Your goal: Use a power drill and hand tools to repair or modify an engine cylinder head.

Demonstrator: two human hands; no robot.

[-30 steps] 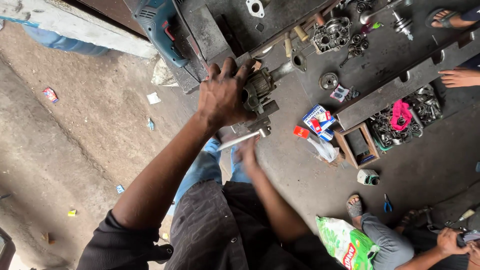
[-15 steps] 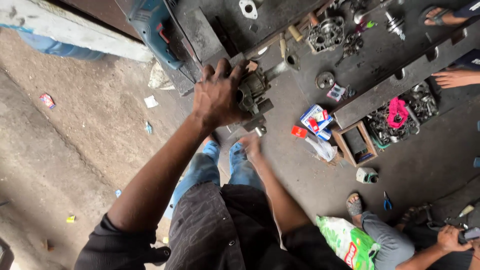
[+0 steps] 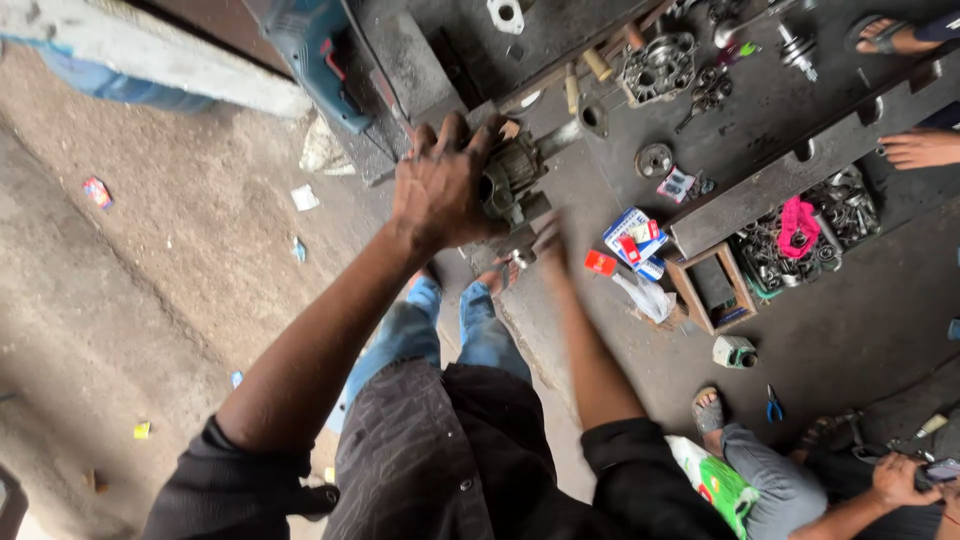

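— What is sitting biggest in the frame?

— The dark metal bench (image 3: 760,120), running along the top. Everything else is lying on it or just off its edge.

— And the person's hands?

— The left hand (image 3: 440,185) is pressing down on a greasy motor part (image 3: 512,180) at the bench's near corner, fingers spread and clamped over its top, seemingly to stop it rolling. The right hand (image 3: 548,238) is moving just below that part, blurred; I cannot tell whether it is closing on anything.

— What is lying around it?

— A blue power tool (image 3: 310,55) is hanging at the bench's left end. A round cast housing (image 3: 657,68) is resting on the bench top, right of the part. A wooden tray (image 3: 715,288) is standing below the bench's front edge, with a blue-and-white box (image 3: 632,232) beside it, within easy reach.
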